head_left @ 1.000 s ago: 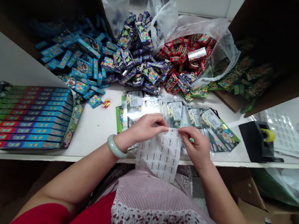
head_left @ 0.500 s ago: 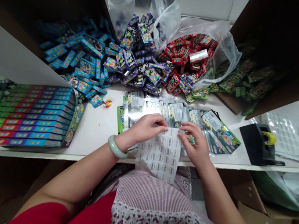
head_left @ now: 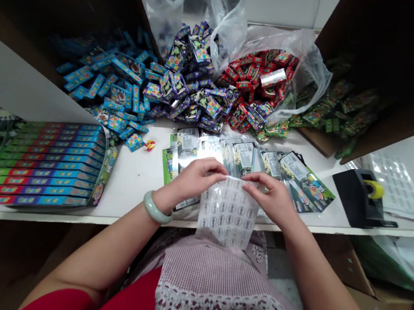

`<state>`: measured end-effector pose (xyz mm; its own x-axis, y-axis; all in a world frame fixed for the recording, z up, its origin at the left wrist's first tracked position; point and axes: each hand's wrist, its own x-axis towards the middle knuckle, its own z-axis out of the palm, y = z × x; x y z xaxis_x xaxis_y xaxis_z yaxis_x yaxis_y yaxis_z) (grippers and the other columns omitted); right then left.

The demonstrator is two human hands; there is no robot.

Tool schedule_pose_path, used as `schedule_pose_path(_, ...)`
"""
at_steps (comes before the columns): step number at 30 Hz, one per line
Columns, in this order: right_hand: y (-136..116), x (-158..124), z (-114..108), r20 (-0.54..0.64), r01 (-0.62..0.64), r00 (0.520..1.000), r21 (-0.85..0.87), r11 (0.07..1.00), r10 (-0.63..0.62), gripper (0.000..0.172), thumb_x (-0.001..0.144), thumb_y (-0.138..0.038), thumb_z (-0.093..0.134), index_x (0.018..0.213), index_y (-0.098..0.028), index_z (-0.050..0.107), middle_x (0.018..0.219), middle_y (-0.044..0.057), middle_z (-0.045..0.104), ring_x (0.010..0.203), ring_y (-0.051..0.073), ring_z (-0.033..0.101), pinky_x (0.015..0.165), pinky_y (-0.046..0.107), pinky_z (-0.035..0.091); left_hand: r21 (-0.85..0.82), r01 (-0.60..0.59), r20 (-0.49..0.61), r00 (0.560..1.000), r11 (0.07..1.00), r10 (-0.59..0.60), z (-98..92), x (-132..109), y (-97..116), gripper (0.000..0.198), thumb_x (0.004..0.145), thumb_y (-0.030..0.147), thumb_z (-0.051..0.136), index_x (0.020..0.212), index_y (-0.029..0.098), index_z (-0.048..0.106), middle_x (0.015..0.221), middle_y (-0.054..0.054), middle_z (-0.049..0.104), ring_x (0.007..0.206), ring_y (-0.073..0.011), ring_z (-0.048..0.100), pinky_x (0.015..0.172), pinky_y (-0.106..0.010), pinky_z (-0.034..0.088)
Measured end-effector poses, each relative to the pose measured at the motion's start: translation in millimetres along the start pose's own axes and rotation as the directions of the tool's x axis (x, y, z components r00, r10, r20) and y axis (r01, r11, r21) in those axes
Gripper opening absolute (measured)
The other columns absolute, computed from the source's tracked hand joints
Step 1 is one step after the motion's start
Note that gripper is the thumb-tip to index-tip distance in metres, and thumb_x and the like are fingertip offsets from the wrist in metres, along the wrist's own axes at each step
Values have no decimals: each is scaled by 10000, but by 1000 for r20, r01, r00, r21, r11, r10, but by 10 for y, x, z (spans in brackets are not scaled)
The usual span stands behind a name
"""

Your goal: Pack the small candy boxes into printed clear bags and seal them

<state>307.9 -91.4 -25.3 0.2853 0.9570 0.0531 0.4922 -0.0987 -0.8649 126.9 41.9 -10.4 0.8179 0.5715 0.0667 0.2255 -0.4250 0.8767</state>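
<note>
My left hand [head_left: 196, 179] pinches the top left edge of a clear sheet of round stickers [head_left: 227, 214], which hangs over the table's front edge. A pale green bangle [head_left: 155, 209] circles that wrist. My right hand [head_left: 272, 197] has its fingers closed on the sheet's top right edge. Just behind both hands lies a fanned row of flat printed packets [head_left: 245, 158] with white labels.
Piles of small boxes fill the back: blue [head_left: 112, 85], purple [head_left: 190, 81], red in a plastic bag [head_left: 258, 80], green [head_left: 331, 116] in a cardboard box. A stack of long colourful boxes [head_left: 39, 165] sits left. A black tape dispenser [head_left: 361, 194] and sticker sheets [head_left: 395, 189] lie right.
Both hands have shifted the sticker sheet slightly right and up; my right fingers have closed further onto its top edge. The view has moved a little.
</note>
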Motion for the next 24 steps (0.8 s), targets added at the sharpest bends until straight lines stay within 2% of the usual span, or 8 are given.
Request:
schedule_pose_path(6,-47,33,5,2,126,992,-144,982,-127,28,830,-246,641,839,-233,665,851,23,698,844,200,633,794,375,468,-44,-9,29,1000,999,11,51,19,10,96,804,182,598,767,161,684,788,-27,657,777,-152,609,741,-286,464)
schedule_pose_path(11,-28,41,20,0,148,989,-179,973,-150,46,840,-234,644,885,-241,647,874,16,693,866,201,624,804,375,457,-29,-39,31,999,999,40,69,22,1,98,811,179,596,779,163,687,791,-27,651,783,-150,606,746,-286,457)
schedule_pose_path(18,-8,43,74,-4,166,985,-273,948,-174,63,829,-174,642,805,-224,613,833,10,674,850,206,612,788,367,432,-22,-21,41,999,1000,22,95,22,-40,105,807,203,583,775,169,677,800,-28,657,792,-152,610,757,-293,460)
schedule_pose_path(24,24,56,77,7,158,987,-252,955,-162,74,879,-219,581,910,-220,648,889,39,685,872,210,625,783,364,451,33,-18,25,1000,999,17,124,22,-105,136,822,254,548,758,176,639,770,-15,634,767,-153,588,734,-292,447)
